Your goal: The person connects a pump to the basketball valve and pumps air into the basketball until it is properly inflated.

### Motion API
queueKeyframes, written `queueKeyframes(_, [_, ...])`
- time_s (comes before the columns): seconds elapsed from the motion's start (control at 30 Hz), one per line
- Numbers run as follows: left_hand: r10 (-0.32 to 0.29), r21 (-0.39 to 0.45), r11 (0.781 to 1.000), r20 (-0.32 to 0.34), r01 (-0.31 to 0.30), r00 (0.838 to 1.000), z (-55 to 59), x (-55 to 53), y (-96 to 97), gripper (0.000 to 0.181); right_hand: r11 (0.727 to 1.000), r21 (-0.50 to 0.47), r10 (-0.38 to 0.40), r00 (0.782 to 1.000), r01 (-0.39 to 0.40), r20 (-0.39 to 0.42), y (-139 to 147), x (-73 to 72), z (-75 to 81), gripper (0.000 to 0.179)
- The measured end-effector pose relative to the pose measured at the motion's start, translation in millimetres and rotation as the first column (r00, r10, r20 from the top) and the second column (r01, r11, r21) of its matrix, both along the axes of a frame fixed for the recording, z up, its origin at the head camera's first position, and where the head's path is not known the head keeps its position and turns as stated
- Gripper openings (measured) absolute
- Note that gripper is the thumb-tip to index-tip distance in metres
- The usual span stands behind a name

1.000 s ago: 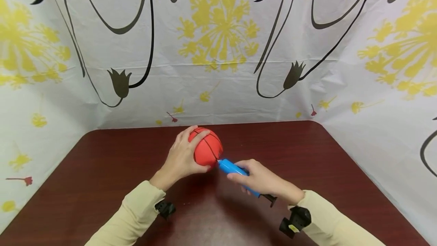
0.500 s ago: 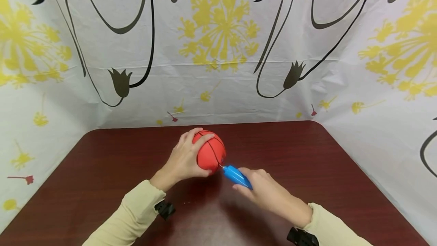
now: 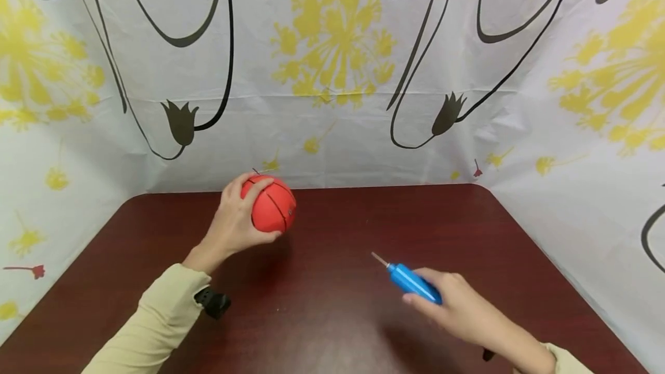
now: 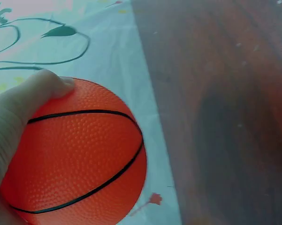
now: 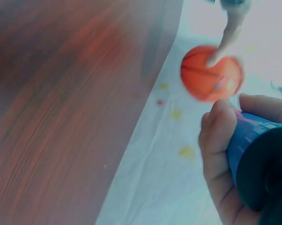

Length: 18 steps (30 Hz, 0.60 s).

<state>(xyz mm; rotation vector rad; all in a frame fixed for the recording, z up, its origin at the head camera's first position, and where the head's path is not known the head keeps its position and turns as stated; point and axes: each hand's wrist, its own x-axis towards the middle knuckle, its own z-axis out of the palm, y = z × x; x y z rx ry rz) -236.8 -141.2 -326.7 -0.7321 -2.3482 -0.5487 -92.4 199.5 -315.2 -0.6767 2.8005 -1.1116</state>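
Observation:
My left hand (image 3: 230, 219) grips a small red-orange basketball (image 3: 271, 208) with black seam lines, held up over the back of the table. On the ball's right side shows a small dark spot. Its pebbled skin fills much of the left wrist view, with a digit of the left hand (image 4: 26, 105) across its top. Lower right, my right hand (image 3: 462, 307) holds a blue hand pump (image 3: 414, 283), its thin needle (image 3: 380, 259) pointing up and left, apart from the ball. In the right wrist view, fingers wrap the pump (image 5: 239, 145) behind its dark round end (image 5: 255, 164).
The dark red-brown table (image 3: 327, 316) has rounded back corners. A white cloth (image 3: 343, 149) with yellow and dark flower prints hangs behind it and along both sides. A dark wrist camera (image 3: 213, 302) is strapped at the left sleeve (image 3: 150, 316).
The pump's needle has come out of the ball. My left hand has moved left and up with the ball, while my right hand has drawn back right and down with the pump.

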Motion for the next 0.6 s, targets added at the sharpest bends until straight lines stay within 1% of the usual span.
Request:
queueKeyframes(0.07, [-0.013, 0.011, 1.000, 0.012, 0.013, 1.000, 1.1, -2.4, 2.2, 0.088, 0.997, -0.071, -0.025, 0.998, 0.030, 0.062, 5, -5.1, -1.7, 0.041])
queueKeyframes(0.1, [-0.026, 0.004, 1.000, 0.018, 0.026, 1.000, 0.4, -3.8, 5.4, 0.089, 0.994, -0.102, -0.026, 0.997, 0.033, 0.075, 6, -8.2, -3.6, 0.041])
queueKeyframes(0.2, [-0.059, -0.048, 0.997, 0.047, 0.061, 0.997, -6.3, -8.5, 17.3, 0.091, 0.988, -0.155, -0.011, 0.996, 0.025, 0.093, 7, -16.1, -9.0, 0.042])
queueKeyframes(0.3, [-0.081, -0.110, 0.990, 0.065, 0.088, 0.995, -15.0, -15.1, 28.0, 0.091, 0.984, -0.176, 0.001, 0.993, 0.021, 0.121, 9, -21.0, -13.3, 0.044])
queueKeyframes(0.4, [-0.118, -0.149, 0.981, 0.051, 0.124, 0.992, -21.9, -24.2, 36.0, 0.091, 0.982, -0.187, -0.007, 0.989, 0.035, 0.147, 12, -23.3, -16.2, 0.046])
queueKeyframes(0.5, [-0.173, -0.183, 0.968, 0.013, 0.173, 0.985, -30.1, -34.1, 39.8, 0.091, 0.979, -0.197, -0.017, 0.986, 0.050, 0.168, 15, -23.9, -19.5, 0.046])
queueKeyframes(0.6, [-0.231, -0.253, 0.942, -0.007, 0.222, 0.973, -41.7, -40.6, 38.3, 0.092, 0.976, -0.207, -0.021, 0.982, 0.060, 0.189, 17, -24.0, -23.6, 0.046])
